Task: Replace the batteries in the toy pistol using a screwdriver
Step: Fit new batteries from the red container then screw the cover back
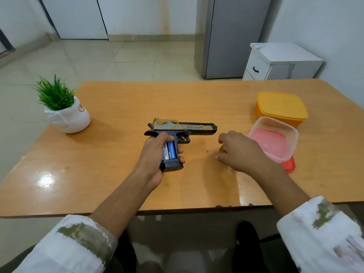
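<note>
A black and tan toy pistol point(187, 128) lies on its side on the wooden table point(122, 107), barrel pointing right. My left hand point(155, 154) grips its handle, where the open battery bay shows two blue and silver batteries point(169, 150). A tiny dark screw point(207, 151) lies on the table between my hands. My right hand point(236, 150) rests on the table right of the pistol with its fingers curled down; a small yellowish thing point(222, 149) peeks from under it, and I cannot tell whether the fingers hold it. No screwdriver is visible.
A clear plastic box point(275, 138) with a pink inside stands on a red lid just right of my right hand. Behind it sits an orange lidded box point(281, 107). A white pot with a green plant point(65, 111) stands at the table's left edge.
</note>
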